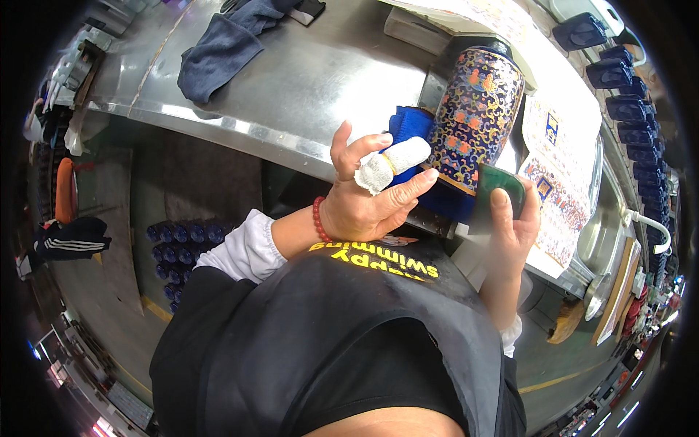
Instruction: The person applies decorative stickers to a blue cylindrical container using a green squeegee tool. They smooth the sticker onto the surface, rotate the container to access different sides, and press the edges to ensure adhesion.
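Observation:
A dark blue bottle-shaped vessel [477, 116] with a colourful floral pattern lies on its side at the table's edge, its base end toward me. My left hand [368, 200] is beside that end, fingers spread. One finger wears a white wrap [397, 162] held by a yellow band, and the thumb tip meets the vessel's lower rim. In my right hand [515, 229] a flat green scraper [499, 186] is pinched between thumb and fingers, close to the vessel's lower right edge. Blue cloth [408, 124] lies under and beside the vessel, partly hidden by my left hand.
Patterned paper sheets [561, 200] lie right of the vessel, near a metal sink with a white tap [659, 231]. A grey-blue towel [222, 54] rests on the steel table [313, 80]. Rows of dark blue vessels stand at far right [633, 109] and on the floor at left [186, 251].

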Action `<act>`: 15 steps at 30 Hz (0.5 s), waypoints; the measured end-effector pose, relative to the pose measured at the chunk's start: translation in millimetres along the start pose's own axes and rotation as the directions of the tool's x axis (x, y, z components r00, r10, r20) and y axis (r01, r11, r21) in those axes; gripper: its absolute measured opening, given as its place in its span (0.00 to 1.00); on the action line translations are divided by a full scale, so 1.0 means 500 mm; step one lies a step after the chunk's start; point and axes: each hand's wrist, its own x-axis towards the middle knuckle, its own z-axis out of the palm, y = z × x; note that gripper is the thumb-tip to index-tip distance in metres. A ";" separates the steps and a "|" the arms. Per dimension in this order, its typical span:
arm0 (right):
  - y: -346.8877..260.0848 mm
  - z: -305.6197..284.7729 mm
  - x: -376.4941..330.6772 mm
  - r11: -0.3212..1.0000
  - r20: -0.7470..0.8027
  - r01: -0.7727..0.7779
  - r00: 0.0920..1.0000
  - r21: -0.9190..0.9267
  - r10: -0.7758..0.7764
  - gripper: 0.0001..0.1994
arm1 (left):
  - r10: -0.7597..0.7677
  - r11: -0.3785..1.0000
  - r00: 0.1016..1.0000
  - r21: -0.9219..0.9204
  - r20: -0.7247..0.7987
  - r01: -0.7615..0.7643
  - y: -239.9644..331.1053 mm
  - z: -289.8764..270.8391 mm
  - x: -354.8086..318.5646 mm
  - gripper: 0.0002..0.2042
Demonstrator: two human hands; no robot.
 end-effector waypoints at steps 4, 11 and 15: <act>0.000 0.004 0.001 0.999 0.009 -0.013 1.000 0.034 0.013 0.13 | -0.025 0.999 0.999 -0.039 0.031 0.026 0.002 -0.003 0.002 0.21; -0.001 0.014 0.000 0.999 -0.080 0.009 0.997 0.037 -0.006 0.12 | 0.121 0.993 0.990 -0.007 -0.074 -0.122 0.017 0.020 0.019 0.19; -0.023 0.010 0.007 1.000 -0.052 -0.018 0.998 0.007 0.018 0.13 | 0.211 0.977 0.974 0.022 -0.086 -0.210 0.017 0.030 0.026 0.18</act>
